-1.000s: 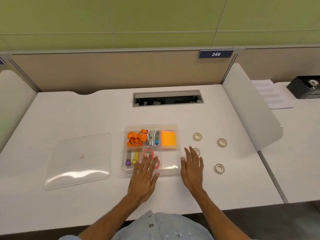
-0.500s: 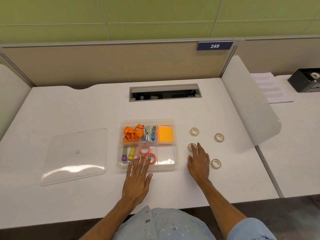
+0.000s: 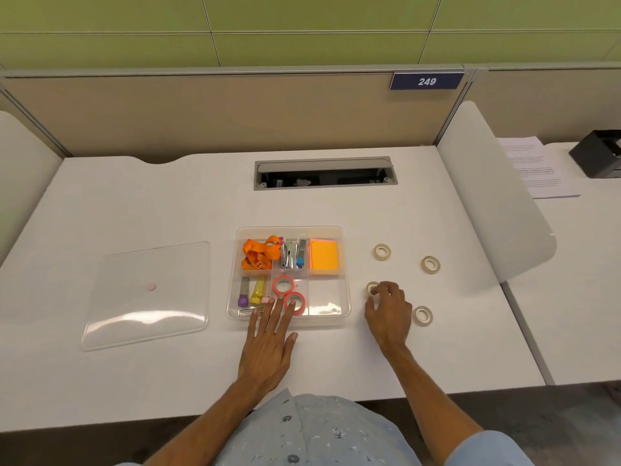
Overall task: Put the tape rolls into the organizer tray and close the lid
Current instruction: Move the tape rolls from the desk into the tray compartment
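A clear organizer tray (image 3: 346, 274) sits mid-desk with two pink tape rolls (image 3: 284, 285) in its front middle compartment. Its clear lid (image 3: 148, 294) lies flat to the left. Several beige tape rolls lie on the desk to the right: one at the back (image 3: 382, 252), one further right (image 3: 430, 264), one near the front (image 3: 422, 315). My right hand (image 3: 389, 312) curls its fingertips around another beige roll (image 3: 371, 288) beside the tray. My left hand (image 3: 270, 341) lies flat, fingers spread, against the tray's front edge.
The tray also holds an orange lanyard (image 3: 260, 255), a stapler (image 3: 290, 255), orange sticky notes (image 3: 323, 256) and small tubes (image 3: 243, 290). A cable slot (image 3: 324, 173) opens at the desk's back. A white divider (image 3: 487, 196) stands at the right, papers (image 3: 534, 171) beyond it.
My right hand has slid right and forward to the nearest beige roll and bent its fingers around it. The left hand has stayed at the tray's front edge.
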The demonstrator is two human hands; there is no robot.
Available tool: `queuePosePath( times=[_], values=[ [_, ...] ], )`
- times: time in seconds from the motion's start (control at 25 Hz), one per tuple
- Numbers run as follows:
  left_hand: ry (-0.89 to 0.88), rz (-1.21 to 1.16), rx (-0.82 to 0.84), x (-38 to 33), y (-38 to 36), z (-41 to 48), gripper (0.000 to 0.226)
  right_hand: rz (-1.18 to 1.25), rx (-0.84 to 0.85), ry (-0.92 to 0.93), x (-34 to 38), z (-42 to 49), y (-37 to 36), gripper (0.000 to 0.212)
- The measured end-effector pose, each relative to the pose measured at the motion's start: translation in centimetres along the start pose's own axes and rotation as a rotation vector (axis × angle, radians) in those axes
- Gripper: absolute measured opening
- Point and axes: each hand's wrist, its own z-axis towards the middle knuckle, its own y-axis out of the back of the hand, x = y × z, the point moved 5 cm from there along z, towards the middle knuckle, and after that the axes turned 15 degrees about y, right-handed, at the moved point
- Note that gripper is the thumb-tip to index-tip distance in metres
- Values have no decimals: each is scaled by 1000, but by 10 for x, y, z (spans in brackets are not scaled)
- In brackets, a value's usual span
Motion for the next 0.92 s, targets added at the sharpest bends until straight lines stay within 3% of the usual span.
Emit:
queuePosePath(
  times=[0.16, 0.36, 0.68, 0.92],
  values=[
    [18, 25, 16, 0, -1, 1, 67, 93, -140, 187, 26, 5, 8, 32],
    [27, 29, 21, -2, 1, 1, 67, 38, 138, 402, 58, 10, -14, 53],
    [39, 50, 47, -1, -1, 2, 69, -3, 187, 436, 68, 2, -30, 47],
    [31, 39, 34, -1, -1, 1, 67, 115, -6, 342, 48, 3, -11, 36]
  ],
)
